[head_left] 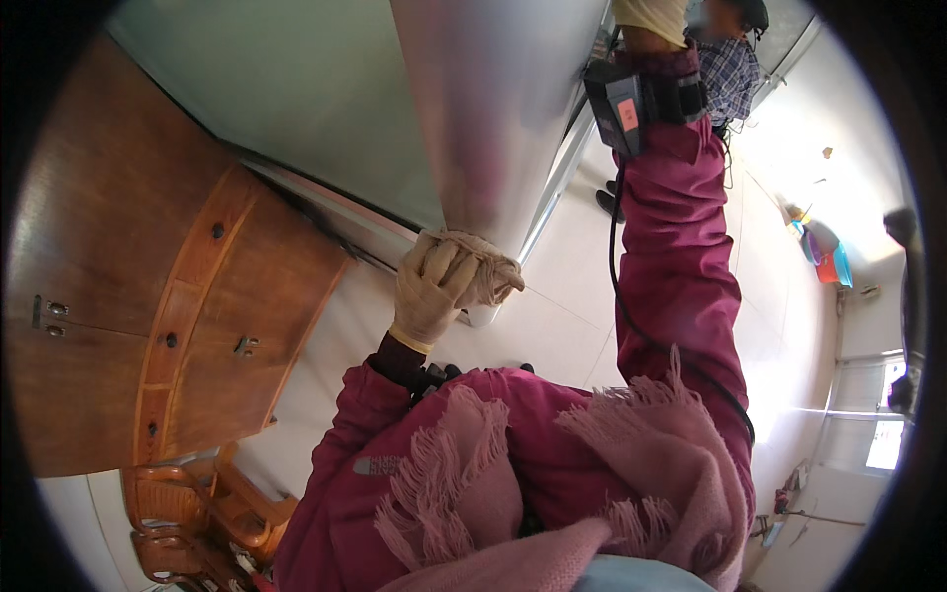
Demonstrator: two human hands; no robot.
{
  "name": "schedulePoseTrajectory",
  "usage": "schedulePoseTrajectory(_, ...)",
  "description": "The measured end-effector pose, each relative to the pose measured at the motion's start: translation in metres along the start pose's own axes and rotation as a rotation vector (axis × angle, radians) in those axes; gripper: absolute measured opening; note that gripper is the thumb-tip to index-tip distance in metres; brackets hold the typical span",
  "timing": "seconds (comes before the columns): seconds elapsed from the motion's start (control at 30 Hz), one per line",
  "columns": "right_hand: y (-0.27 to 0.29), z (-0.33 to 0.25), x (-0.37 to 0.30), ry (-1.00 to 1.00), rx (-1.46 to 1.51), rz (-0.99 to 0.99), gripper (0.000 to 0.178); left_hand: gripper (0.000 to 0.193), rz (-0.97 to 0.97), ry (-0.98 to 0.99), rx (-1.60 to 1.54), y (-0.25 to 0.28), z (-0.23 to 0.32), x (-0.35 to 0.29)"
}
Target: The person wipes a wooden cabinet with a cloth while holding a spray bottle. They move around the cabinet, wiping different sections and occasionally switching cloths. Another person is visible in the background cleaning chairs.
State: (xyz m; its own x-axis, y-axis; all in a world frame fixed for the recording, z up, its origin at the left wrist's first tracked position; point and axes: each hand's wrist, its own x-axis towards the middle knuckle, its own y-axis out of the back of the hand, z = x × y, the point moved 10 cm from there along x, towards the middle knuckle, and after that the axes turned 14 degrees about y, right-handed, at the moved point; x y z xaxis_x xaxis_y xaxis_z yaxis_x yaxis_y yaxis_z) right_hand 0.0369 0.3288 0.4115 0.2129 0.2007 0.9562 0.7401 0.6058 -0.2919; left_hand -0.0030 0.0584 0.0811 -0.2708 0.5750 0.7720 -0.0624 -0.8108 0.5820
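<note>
Against the smooth metal panel (493,109), gloved left hand (434,286) clenched around a crumpled beige cloth (488,268).

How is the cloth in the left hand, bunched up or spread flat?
Bunched up. The gloved left hand grips the cloth as a crumpled wad pressed against the grey metal panel.

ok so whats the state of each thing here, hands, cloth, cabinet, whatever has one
left hand, in a pale yellow glove: closed on the cloth, pressed to the panel
crumpled beige cloth: bunched up, held against the panel's lower edge
right hand, gloved: raised high, mostly cut off by the picture's edge
tall shiny grey metal panel: upright
brown wooden cabinet: doors shut
black wrist-strapped device: strapped on the right forearm, cable hanging down
</note>
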Motion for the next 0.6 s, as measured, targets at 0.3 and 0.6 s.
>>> schedulePoseTrajectory(0.3, 0.064, 0.080, -0.080, -0.263, -0.295, -0.083, 0.046, 0.063, -0.001, 0.098, 0.017, -0.008, -0.005, -0.015)
schedulePoseTrajectory(0.6, 0.131, 0.132, -0.261, -0.606, -0.319, -0.051, 0.046, 0.069, -0.031, 0.171, 0.029, -0.009, -0.007, -0.018)
